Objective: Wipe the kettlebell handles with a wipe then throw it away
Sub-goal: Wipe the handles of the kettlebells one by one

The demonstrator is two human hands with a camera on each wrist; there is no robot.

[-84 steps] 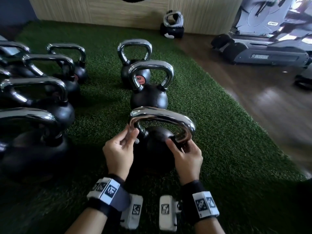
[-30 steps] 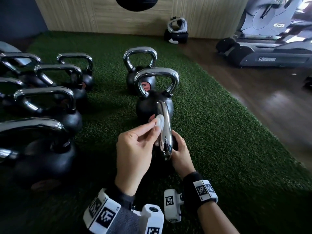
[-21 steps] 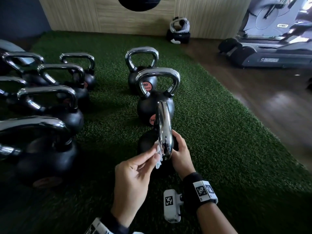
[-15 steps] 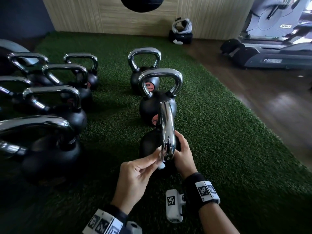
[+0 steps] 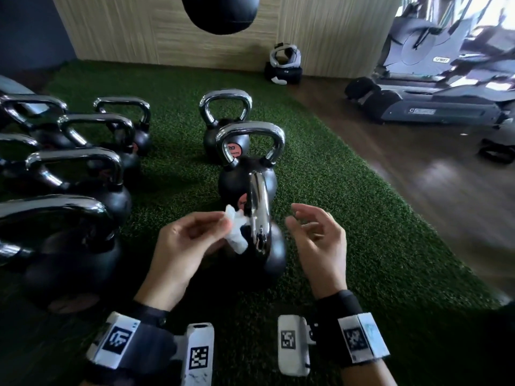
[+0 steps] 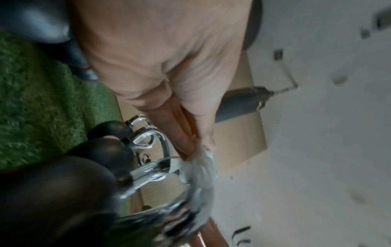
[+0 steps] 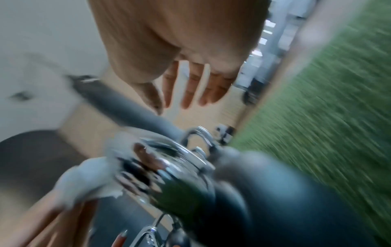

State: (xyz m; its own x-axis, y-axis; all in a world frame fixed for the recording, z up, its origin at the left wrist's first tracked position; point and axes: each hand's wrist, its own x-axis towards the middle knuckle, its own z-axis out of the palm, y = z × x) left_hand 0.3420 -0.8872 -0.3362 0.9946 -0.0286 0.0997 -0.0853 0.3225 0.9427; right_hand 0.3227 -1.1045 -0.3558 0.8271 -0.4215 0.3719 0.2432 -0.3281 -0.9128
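Observation:
The nearest black kettlebell stands on the green turf with its chrome handle turned edge-on to me. My left hand pinches a crumpled white wipe just left of that handle; the wipe lies against the chrome in the left wrist view. To the right of the handle my right hand hovers off the kettlebell, fingers loosely spread and holding nothing. The right wrist view shows those fingers apart above the blurred handle.
Two more kettlebells line up behind the near one, and several others fill the left side of the turf. Wood floor and treadmills lie to the right. A dark bag hangs overhead by the wall.
My right hand has let go of the kettlebell body and lifted away to the right. My left hand with the wipe has come off the handle's lower end and sits higher, beside it.

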